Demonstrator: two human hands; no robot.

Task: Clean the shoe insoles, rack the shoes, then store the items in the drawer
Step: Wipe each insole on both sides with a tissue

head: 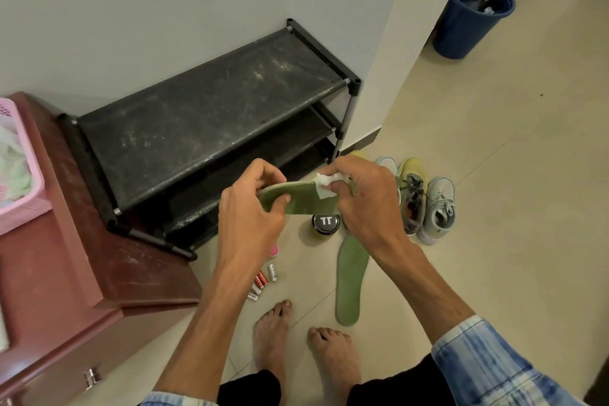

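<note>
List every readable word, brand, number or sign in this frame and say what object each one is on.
"TT": white letters on the black lid of the round tin on the floor tiles, below the green insole held in both hands.
Small red and white batteries on the floor: printing present, too small and blurred to read.
Yellow-grey and pale grey sneakers, blue bin, pink basket, black shoe rack: no legible text.

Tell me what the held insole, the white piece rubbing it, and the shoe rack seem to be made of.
Held insole: probably foam under matte green fabric; it bends. White piece: likely tissue or thin cloth, crumpled. Shoe rack: dark fabric-like shelves, dusty, on black tubes, perhaps metal.
</note>
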